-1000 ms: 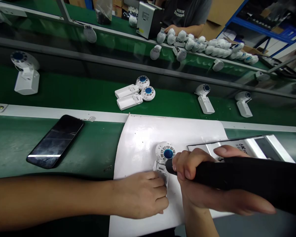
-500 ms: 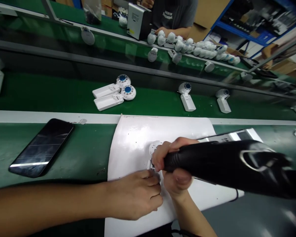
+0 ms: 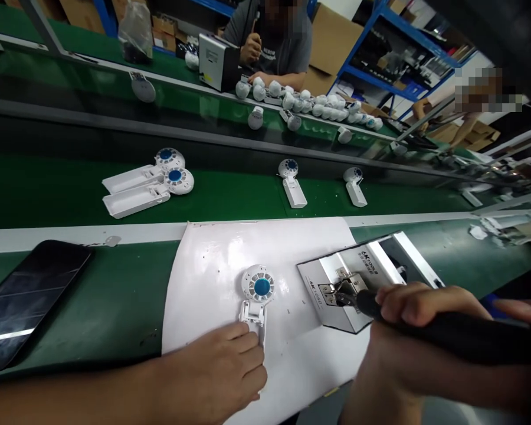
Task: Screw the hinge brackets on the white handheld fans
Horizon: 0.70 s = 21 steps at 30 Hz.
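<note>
My left hand (image 3: 221, 369) is closed around the handle of a white handheld fan part (image 3: 257, 284), which lies on a white sheet (image 3: 203, 277). Its round, slotted head carries a blue disc and points away from me; my fingers cover much of the handle. In my right hand (image 3: 418, 313) is a black electric screwdriver (image 3: 458, 333), its body running out of view at the right. The screwdriver's tip is at the metal outlet of a silver screw feeder (image 3: 374, 265) on the right of the sheet. Whether a screw sits on the tip I cannot tell.
Beyond the sheet, a green conveyor belt (image 3: 230, 198) carries more white fan parts (image 3: 148, 183). A black phone (image 3: 30, 298) lies at the left. Across a glass partition sits a co-worker (image 3: 283, 53) behind a row of white fan heads (image 3: 305, 101).
My right hand has carried the screwdriver from the fan part rightward to the screw feeder. The fan's head is now uncovered, while my left hand keeps its hold. The view has shifted right.
</note>
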Available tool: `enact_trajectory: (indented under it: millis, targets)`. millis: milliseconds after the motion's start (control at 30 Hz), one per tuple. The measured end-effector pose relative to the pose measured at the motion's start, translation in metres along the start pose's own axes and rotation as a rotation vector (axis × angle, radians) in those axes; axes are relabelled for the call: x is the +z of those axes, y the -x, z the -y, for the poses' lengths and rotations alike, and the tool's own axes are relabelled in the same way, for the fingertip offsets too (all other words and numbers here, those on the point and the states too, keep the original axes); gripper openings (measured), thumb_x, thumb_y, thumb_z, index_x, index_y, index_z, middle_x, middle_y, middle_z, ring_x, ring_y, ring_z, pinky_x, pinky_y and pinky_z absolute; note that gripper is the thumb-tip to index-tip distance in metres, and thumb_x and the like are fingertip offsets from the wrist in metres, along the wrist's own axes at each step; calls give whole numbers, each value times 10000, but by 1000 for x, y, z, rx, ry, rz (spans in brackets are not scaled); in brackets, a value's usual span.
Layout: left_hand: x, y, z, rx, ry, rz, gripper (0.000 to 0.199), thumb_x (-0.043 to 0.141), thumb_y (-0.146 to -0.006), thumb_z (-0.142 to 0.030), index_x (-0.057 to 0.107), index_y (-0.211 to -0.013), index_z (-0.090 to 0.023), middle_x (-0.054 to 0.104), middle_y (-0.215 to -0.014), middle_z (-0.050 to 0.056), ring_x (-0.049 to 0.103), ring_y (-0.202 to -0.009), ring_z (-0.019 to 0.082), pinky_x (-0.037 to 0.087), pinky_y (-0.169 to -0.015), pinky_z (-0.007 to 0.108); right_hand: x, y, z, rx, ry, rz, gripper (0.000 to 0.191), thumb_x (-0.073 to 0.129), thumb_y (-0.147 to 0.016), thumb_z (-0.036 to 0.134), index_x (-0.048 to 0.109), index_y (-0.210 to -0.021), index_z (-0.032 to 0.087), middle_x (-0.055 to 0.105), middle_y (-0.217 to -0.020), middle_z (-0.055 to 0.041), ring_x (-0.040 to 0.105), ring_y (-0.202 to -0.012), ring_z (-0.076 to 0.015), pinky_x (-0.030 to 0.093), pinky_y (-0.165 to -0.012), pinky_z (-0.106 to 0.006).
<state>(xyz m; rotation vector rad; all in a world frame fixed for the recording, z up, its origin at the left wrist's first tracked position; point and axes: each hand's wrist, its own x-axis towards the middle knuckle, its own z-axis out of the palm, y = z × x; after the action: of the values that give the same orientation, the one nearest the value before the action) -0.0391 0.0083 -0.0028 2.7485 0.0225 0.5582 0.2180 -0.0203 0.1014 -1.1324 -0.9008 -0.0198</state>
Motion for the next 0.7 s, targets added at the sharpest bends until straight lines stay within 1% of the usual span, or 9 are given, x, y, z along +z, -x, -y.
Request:
enact_trajectory:
  millis: [100,200,267,333,400,433,500,567,700]
  targets:
    - [0,0,0,-13,24,-2,237,765,-1056,-292,600,-921,-189,609,-895,9,536,-845,203,415,-856,374,3,-9,-11,-116,37,-29,560,597,-936,820,580,-1118,290,498,-546,111,442,-379,-159,396,-357,-328]
    - [-2,-2,1,-2,22,5,231,749,-1067,-288,603,-918,-188,610,-891,8,542,-852,204,422,-860,374,12,-2,-10,-80,35,4,552,591,-957,787,599,-1164,275,503,-550,110,456,-394,-156,405,-365,-320]
    - [-5,-3,1,8,18,17,220,736,-1078,-295,618,-928,-185,623,-904,14,553,-862,204,431,-861,368,16,9,-5,-23,-51,90,573,551,-984,779,622,-1226,265,502,-549,107,443,-393,-151,415,-371,-319]
    - [-6,-4,2,13,12,23,216,727,-1088,-314,635,-945,-180,637,-919,23,568,-876,207,441,-861,365,20,23,1,78,-201,246,624,497,-1003,817,636,-1289,280,534,-562,100,429,-385,-143,444,-384,-332]
    - [-5,-4,3,16,4,22,216,721,-1093,-335,654,-963,-176,655,-933,33,582,-892,215,455,-874,367,27,36,6,191,-332,359,619,535,-990,845,651,-1294,318,586,-597,93,439,-386,-140,474,-406,-346]
    - [-4,-4,3,18,-2,21,216,719,-1094,-342,663,-967,-176,664,-940,39,589,-901,219,463,-882,370,32,42,8,231,-370,385,587,588,-977,835,662,-1272,333,606,-609,91,456,-393,-144,482,-419,-347]
    - [-2,-3,4,24,-15,10,215,712,-1096,-351,679,-970,-179,678,-948,49,593,-906,223,474,-893,371,42,51,10,283,-406,397,531,705,-937,791,681,-1212,338,624,-614,89,477,-403,-149,486,-440,-338]
    - [0,-2,4,33,-28,-13,218,704,-1100,-356,687,-969,-182,681,-946,56,590,-897,221,477,-888,369,53,57,9,306,-402,391,512,758,-918,755,680,-1181,324,631,-612,91,484,-408,-147,488,-449,-325]
    - [4,-2,4,45,-30,-47,224,696,-1099,-346,678,-957,-173,661,-923,54,593,-877,222,478,-891,374,66,63,-1,250,-400,371,529,694,-943,788,640,-1147,303,601,-593,116,445,-380,-123,469,-417,-284]
